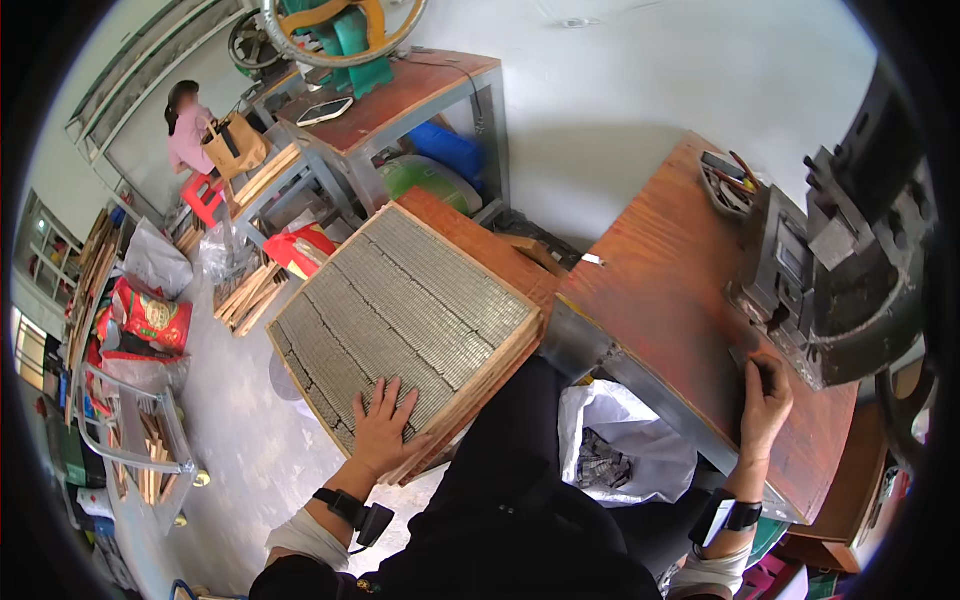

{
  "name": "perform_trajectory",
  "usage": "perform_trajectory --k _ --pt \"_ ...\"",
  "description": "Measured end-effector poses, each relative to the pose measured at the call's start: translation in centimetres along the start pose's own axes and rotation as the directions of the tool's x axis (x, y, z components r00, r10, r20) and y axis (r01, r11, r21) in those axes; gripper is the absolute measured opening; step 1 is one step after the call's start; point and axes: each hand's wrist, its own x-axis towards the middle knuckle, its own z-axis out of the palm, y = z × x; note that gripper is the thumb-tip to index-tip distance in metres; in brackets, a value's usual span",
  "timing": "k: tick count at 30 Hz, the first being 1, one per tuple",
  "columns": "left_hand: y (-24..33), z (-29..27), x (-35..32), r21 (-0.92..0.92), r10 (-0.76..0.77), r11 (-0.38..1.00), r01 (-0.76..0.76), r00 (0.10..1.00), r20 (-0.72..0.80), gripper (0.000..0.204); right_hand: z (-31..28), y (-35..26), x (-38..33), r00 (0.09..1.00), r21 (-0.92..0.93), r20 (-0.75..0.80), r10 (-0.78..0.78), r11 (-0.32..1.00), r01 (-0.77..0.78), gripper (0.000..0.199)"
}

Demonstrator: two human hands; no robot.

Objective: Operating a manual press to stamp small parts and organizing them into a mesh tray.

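My left hand lies with spread fingers on the near edge of a shallow wooden tray. Rows of small, shiny metallic pieces are packed closely in the tray, with dark uneven gaps between the bands. Over the reddish-brown worktable, my right hand is closed, thumb and fingers brought together. Whatever it may hold is too small or hidden to make out. Just beyond that hand stands a dark metal press, its base on the tabletop.
Below the worktable a white sack holds dark scraps. A tool tray sits by the press. Farther back are another machine with a handwheel, a phone, wood strips, and a seated person in pink.
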Motion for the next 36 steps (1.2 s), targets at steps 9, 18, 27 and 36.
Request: perform_trajectory --k 9,18,27,36 --pt "1.1 -0.1 0.0 0.016 -0.050 0.999 0.050 0.999 -0.003 0.079 -0.3 -0.4 -0.3 0.997 0.070 -0.069 0.032 0.997 -0.027 0.008" --pt "-1.7 0.5 -1.4 -0.227 -0.186 0.960 0.162 0.978 -0.091 0.072 -0.5 -0.9 -0.5 0.998 -0.001 -0.060 -0.036 0.999 0.036 0.007" --pt "-5.5 2.5 -3.0 -0.116 -0.522 0.852 0.511 0.810 -0.267 0.069 -0.5 -0.3 -0.6 0.996 0.036 -0.087 0.009 0.999 -0.006 0.007" --pt "-4.9 0.7 -1.5 -0.005 -0.580 0.813 0.582 0.809 -0.095 0.054 -4.3 1.5 0.0 0.976 -0.077 -0.103 0.194 0.976 -0.202 0.013"
